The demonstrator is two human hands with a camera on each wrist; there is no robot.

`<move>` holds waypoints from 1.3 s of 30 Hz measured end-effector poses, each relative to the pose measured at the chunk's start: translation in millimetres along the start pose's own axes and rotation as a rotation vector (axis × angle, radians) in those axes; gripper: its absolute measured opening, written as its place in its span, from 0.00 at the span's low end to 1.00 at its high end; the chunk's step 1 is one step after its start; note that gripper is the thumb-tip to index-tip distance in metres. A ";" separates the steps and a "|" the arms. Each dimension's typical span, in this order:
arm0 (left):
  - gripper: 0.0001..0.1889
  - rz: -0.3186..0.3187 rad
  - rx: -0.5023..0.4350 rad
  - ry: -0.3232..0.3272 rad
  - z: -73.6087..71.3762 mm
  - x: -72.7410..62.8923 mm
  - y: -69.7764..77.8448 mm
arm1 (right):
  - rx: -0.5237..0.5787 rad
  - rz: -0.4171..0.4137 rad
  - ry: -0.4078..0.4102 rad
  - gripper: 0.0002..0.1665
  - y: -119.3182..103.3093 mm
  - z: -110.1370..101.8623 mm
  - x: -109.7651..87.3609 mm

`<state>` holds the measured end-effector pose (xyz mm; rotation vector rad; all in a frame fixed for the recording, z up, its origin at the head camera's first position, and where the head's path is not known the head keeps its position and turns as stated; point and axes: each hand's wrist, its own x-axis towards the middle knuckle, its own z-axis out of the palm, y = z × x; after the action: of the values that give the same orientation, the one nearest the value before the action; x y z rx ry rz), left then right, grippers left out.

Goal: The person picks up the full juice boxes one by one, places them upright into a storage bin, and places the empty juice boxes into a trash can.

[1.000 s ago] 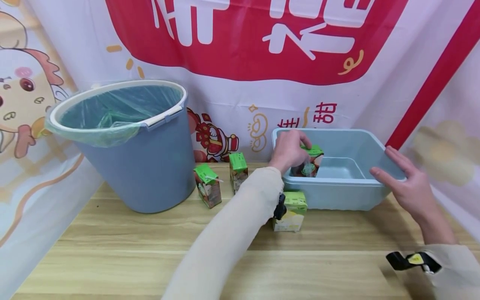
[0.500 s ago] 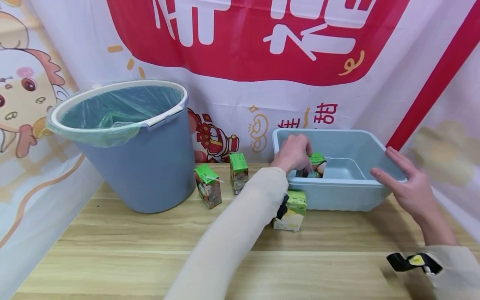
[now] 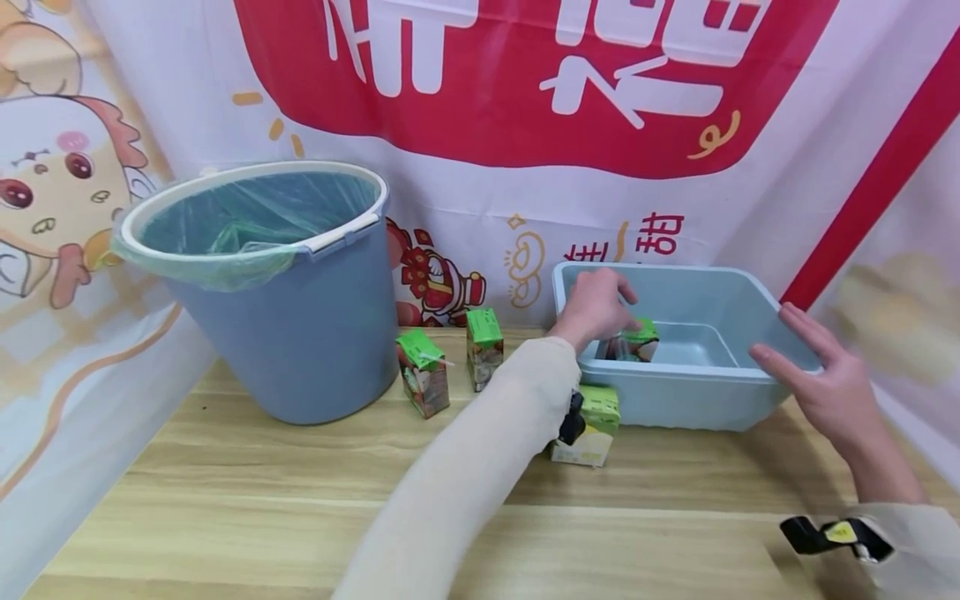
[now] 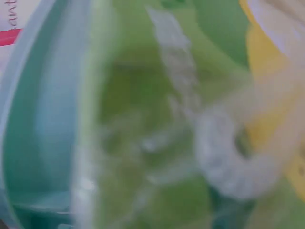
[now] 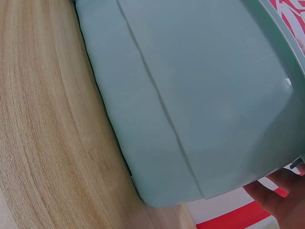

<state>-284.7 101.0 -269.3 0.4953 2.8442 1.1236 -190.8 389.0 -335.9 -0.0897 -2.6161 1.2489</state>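
Observation:
My left hand (image 3: 597, 304) reaches over the left rim of a light blue plastic bin (image 3: 675, 392) and holds a small juice box (image 3: 639, 340) with a green top low inside it. Its fingers hide part of the box. My right hand (image 3: 840, 392) rests with spread fingers and thumb at the bin's right rim. In the right wrist view, fingers (image 5: 274, 193) touch the bin's side. A green and yellow drink carton (image 3: 592, 425) stands before the bin, beside my left wrist. That carton (image 4: 157, 119), with a wrapped straw, fills the left wrist view, blurred.
Two more juice boxes with green tops stand left of the bin, a nearer one (image 3: 423, 375) and a farther one (image 3: 484, 350). A large blue-grey trash can (image 3: 300, 333) with a clear green liner is at the left. Printed cloth (image 3: 480, 183) hangs behind the wooden table (image 3: 247, 500).
The juice box in my left hand has gone lower into the bin and slightly right. My right hand stays at the rim. The head view has shifted a little.

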 end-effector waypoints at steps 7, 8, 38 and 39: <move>0.11 -0.025 -0.248 0.025 -10.2 -8.9 5.8 | 0.003 -0.013 0.013 0.45 4.0 -2.2 -0.3; 0.10 -0.036 -0.262 0.023 -12.5 -10.7 7.6 | 0.000 -0.014 0.015 0.45 4.8 -2.4 -0.1; 0.14 0.004 -0.438 0.160 -101.1 -98.3 -50.0 | 0.001 -0.015 0.014 0.45 4.1 -0.1 -1.4; 0.14 0.010 -0.439 0.176 -101.7 -101.8 -54.4 | 0.000 -0.015 0.014 0.45 3.8 0.2 -1.7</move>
<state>-219.1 -34.8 -238.8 0.3950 2.6016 1.8085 -189.3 391.0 -339.3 -0.0779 -2.5998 1.2385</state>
